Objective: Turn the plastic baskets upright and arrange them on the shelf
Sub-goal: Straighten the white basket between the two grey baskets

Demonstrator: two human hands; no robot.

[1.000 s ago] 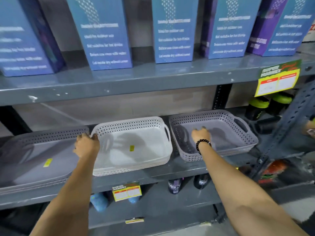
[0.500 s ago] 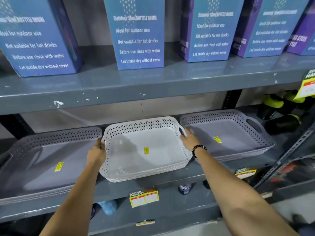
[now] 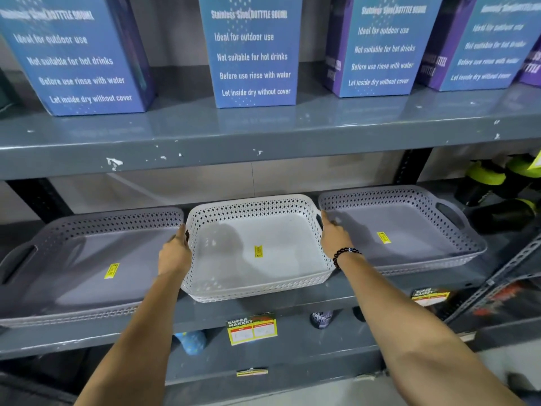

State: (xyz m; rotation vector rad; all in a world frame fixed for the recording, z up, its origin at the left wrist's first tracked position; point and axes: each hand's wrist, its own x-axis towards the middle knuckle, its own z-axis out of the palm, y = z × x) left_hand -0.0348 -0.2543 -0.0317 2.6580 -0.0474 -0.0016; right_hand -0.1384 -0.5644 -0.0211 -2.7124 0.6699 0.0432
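Note:
Three shallow perforated plastic baskets stand upright side by side on the grey middle shelf (image 3: 263, 315). The white basket (image 3: 281, 230) is in the centre, with a yellow sticker on its floor. My left hand (image 3: 175, 253) grips its left rim and my right hand (image 3: 333, 237), a beaded bracelet on the wrist, holds its right handle. The left grey basket (image 3: 73, 259) and the right grey basket (image 3: 415, 227) flank it, each close against it and bearing a yellow sticker.
Blue bottle boxes (image 3: 251, 51) line the shelf above. Black bottles with green caps (image 3: 497, 183) lie to the right of the right grey basket. Price tags (image 3: 252, 331) hang on the shelf edge. A slanted metal brace (image 3: 503, 273) crosses the lower right.
My right hand left the right grey basket and moved to the white basket's right side. Both hands now hold the white basket. The camera view shifted left and closer.

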